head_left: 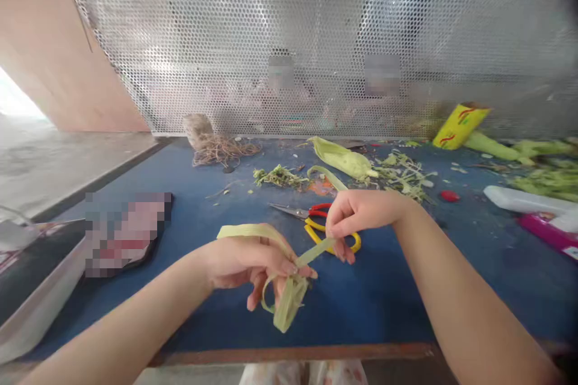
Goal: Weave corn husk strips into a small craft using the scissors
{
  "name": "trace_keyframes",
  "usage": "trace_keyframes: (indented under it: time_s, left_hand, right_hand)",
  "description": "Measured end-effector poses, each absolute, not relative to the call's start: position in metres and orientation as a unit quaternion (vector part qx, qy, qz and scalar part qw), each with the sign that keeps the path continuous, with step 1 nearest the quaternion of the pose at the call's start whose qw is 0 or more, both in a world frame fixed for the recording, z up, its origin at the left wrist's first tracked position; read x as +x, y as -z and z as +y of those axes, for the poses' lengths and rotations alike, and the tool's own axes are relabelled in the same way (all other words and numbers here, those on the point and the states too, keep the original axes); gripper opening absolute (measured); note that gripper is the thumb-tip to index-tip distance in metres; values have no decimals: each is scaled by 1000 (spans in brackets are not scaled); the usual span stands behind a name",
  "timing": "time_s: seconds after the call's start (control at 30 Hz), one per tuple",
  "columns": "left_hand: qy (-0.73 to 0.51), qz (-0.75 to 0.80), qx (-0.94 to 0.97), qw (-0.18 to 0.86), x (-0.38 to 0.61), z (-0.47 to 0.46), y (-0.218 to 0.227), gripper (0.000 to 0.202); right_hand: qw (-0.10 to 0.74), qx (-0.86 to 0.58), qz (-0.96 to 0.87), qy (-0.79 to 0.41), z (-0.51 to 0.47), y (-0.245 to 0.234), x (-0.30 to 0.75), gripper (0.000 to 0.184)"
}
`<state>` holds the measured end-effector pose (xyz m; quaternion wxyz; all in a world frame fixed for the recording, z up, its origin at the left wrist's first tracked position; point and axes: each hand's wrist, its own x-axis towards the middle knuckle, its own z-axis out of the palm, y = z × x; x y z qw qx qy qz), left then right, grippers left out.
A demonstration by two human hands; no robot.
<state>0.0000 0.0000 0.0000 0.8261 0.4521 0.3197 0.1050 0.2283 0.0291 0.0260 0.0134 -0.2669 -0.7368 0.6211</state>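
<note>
Corn-husk strips (289, 304) are in my hands, held above the near edge of the blue table (388, 307). My left hand (246, 261) is closed on the bundle, with thumb and fingers pinching it where the strips gather. The loose folded ends hang below my fingers. One strip loops up and back over the top of that hand.

My right hand (356, 216) has a narrow pinch, thumb against fingertips, on the far end of a single strip. That strip runs slanted down to the left hand's pinch. I can't tell whether it is taut.

Scissors (316, 219) lie flat on the table just under and behind my right hand. They have yellow and red handles, the blades point left, and neither hand touches them.

- Farther back in the middle, a husked corn ear (345, 161) sits among green husk scraps (280, 177).
- Back left there is a tangle of brown fibre (221, 150).
- On the right are a small red cap (449, 195), a white bottle (524, 200) lying down and a pink pack (548, 233) beside it.
- A yellow packet (458, 126) leans at the foot of the perforated metal screen (316, 42) along the table's far side.
- A grey tray (40, 307) is at my left edge.
</note>
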Motion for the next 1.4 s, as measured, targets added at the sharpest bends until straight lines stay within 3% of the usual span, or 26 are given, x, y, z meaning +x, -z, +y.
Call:
trace_keyframes:
  time_s: [0.23,0.3,0.37,0.43,0.53,0.67,0.8,0.9,1.13,1.4]
  left_hand:
    - [-199,342,448,802,-2,2,-7,20]
    - [-239,359,432,792,0,3,-9,21]
    - [-288,376,417,776,1,5,-10,19]
    - [-339,387,406,755,2,5,-11,16]
    - [-382,380,407,738,1,5,-10,12]
    - [-394,368,434,722,-1,6,-5,25]
    - [-393,380,451,706,-2,6,-1,21]
    - [-394,374,475,692,-2,7,-1,18]
    - [-340,377,507,697,-2,5,-6,20]
    - [-251,356,534,724,-5,3,-8,23]
  right_hand:
    - [109,-413,-807,-409,45,-15,232,30]
    - [181,-456,-826,-277,46,-10,225,21]
    - [264,-483,-833,-61,43,-7,215,34]
    - [296,-429,-851,62,35,-8,205,34]
    - [337,-325,-877,106,21,-11,191,23]
    - [360,-237,-894,124,12,-6,179,18]
    - [379,-209,-896,95,13,-2,177,13]
    - [410,-199,-890,7,16,-7,181,12]
    - [419,-227,-816,-327,21,-13,187,21]
    - [322,-339,-788,-401,16,-21,190,23]
